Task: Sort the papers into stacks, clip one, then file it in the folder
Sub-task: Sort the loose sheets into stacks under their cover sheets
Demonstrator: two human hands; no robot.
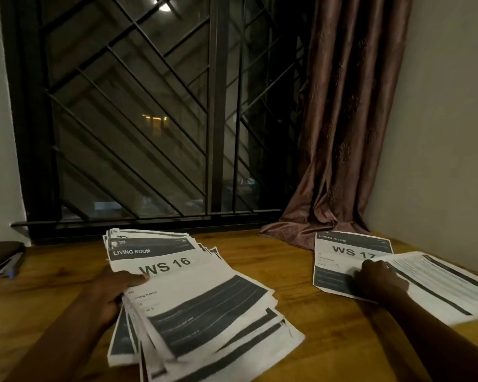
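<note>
With the left grip (116, 290) clamping the fanned WS 16 pile (204, 299) at its left edge, and the right grip (378, 279) on a loose sheet (439, 282) overlapping the WS 17 sheet (342, 252), pinching or pressing indeterminable, the loosely fanned pile may spill across the surface (301, 312).

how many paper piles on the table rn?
2. Fanned WS 16 pile at centre, left hand gripping it; WS 17 pile at right, right hand holding a sheet over it. Others may lie off-frame.
</note>
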